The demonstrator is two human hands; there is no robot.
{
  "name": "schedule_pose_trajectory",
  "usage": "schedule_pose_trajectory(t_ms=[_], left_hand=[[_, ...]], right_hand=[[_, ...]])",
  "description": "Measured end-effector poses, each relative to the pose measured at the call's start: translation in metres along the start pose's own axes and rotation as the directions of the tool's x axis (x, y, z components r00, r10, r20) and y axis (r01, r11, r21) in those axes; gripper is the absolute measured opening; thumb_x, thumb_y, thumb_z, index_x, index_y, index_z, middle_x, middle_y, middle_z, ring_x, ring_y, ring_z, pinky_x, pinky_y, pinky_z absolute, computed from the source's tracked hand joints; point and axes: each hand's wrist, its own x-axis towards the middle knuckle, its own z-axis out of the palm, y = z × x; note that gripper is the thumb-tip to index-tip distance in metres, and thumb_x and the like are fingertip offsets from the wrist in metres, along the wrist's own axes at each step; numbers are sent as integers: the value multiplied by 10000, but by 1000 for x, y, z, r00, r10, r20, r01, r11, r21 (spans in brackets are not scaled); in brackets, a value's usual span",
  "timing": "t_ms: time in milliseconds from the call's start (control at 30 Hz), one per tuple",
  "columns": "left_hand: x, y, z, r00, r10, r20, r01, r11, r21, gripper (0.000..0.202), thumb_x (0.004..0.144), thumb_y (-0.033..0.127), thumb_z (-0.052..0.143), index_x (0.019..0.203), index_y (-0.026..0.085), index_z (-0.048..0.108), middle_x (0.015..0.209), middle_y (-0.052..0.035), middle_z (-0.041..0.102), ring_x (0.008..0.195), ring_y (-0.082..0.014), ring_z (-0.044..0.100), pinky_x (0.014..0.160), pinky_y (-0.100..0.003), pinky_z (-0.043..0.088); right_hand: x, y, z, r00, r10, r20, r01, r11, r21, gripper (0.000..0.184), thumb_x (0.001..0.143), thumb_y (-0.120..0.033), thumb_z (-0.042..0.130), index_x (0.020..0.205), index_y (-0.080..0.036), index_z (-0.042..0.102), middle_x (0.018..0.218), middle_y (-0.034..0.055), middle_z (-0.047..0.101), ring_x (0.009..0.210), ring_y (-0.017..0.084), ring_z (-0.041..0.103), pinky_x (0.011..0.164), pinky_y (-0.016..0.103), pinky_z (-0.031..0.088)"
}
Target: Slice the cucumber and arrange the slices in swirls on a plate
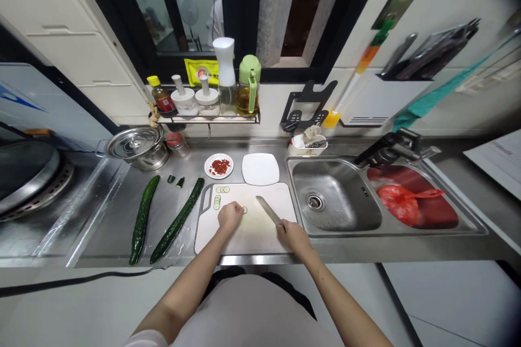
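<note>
My right hand (pixel 293 236) is wrapped round the handle of a kitchen knife (pixel 268 209), its blade slanting up and left over the white cutting board (pixel 260 241). My left hand (pixel 230 217) rests on the board with curled fingers; whatever they may hold is hidden. Just right of its fingertips is a thin cucumber slice (pixel 245 210). Several more cucumber slices (pixel 217 202) lie in short rows at the board's upper left. Two whole cucumbers (pixel 140 222) and two small cut cucumber ends (pixel 179 182) lie on the steel counter, left of the board.
Behind the board stand a plate of chopped red bits (pixel 211 172) and a white square plate (pixel 260 168). A sink (pixel 337 222) with a red plastic bag (pixel 399 205) is at the right. A lidded pot (pixel 138 149) stands back left, below a condiment rack (pixel 207 119).
</note>
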Motion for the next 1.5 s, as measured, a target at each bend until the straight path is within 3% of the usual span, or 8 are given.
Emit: schedule_pose_trajectory(t_ms=[133, 333, 400, 500, 600, 933, 1167, 1500], left_hand=[[-9, 1, -3, 999, 10, -31, -5, 991, 135, 211, 827, 355, 528, 775, 236, 694, 857, -45, 729, 877, -208, 649, 753, -289, 420], [-19, -4, -7, 994, 29, 108, -43, 990, 132, 224, 823, 401, 541, 784, 246, 697, 858, -21, 725, 846, -199, 640, 733, -283, 414], [-20, -9, -7, 988, 123, 90, -135, 981, 138, 188, 800, 361, 584, 899, 250, 699, 886, -20, 714, 883, -196, 626, 760, -279, 415], [-20, -15, -5, 945, 316, 86, -325, 936, 138, 316, 792, 293, 615, 1102, 261, 663, 982, -29, 683, 972, -195, 595, 834, -281, 414], [-18, -18, 0, 914, 390, 116, -403, 906, 132, 287, 833, 283, 585, 1105, 261, 672, 989, -41, 659, 993, -196, 578, 868, -291, 409], [-12, -11, 13, 973, 222, -59, -215, 971, 107, 212, 829, 355, 590, 991, 239, 660, 903, -25, 639, 922, -192, 566, 790, -293, 400], [-8, -18, 12, 970, 236, -51, -237, 971, -5, 208, 822, 302, 600, 1016, 250, 652, 886, -8, 635, 899, -169, 577, 762, -265, 405], [-10, -15, 12, 972, 228, -57, -227, 974, 19, 193, 829, 304, 586, 1000, 260, 663, 887, -8, 636, 917, -172, 576, 775, -268, 403]], right_hand=[[-1, -1, -1, 1000, 7, 7, -7, 1000, -9, 354, 955, -361, 332, 1062, -195, 625, 1006, 114, 699, 921, 208, 644, 704, 258, 389], [-2, -3, -4, 1000, 6, 22, -5, 1000, -17, 357, 952, -343, 330, 1081, -192, 626, 1013, 127, 695, 933, 223, 643, 723, 274, 396], [-3, -4, -5, 1000, 1, 25, -1, 1000, -19, 356, 953, -342, 329, 1086, -193, 625, 1022, 128, 694, 936, 225, 643, 728, 278, 398], [-6, -5, -6, 999, -19, 27, 20, 999, -30, 357, 959, -346, 324, 1080, -193, 623, 1028, 130, 693, 945, 234, 643, 729, 282, 399], [-10, -7, -6, 999, -34, 41, 35, 999, -40, 354, 968, -351, 320, 1072, -196, 621, 1020, 129, 695, 951, 232, 644, 726, 279, 398], [-23, -16, 0, 994, -104, 39, 107, 989, -98, 348, 980, -330, 314, 1075, -196, 620, 999, 128, 699, 950, 226, 655, 767, 295, 419], [-30, -23, -1, 989, -128, 78, 135, 986, -92, 326, 975, -319, 337, 1041, -186, 628, 982, 124, 703, 946, 225, 661, 754, 287, 419], [-31, -27, 1, 988, -127, 87, 134, 987, -85, 331, 967, -301, 334, 1056, -169, 625, 986, 135, 703, 958, 233, 661, 767, 299, 431]])
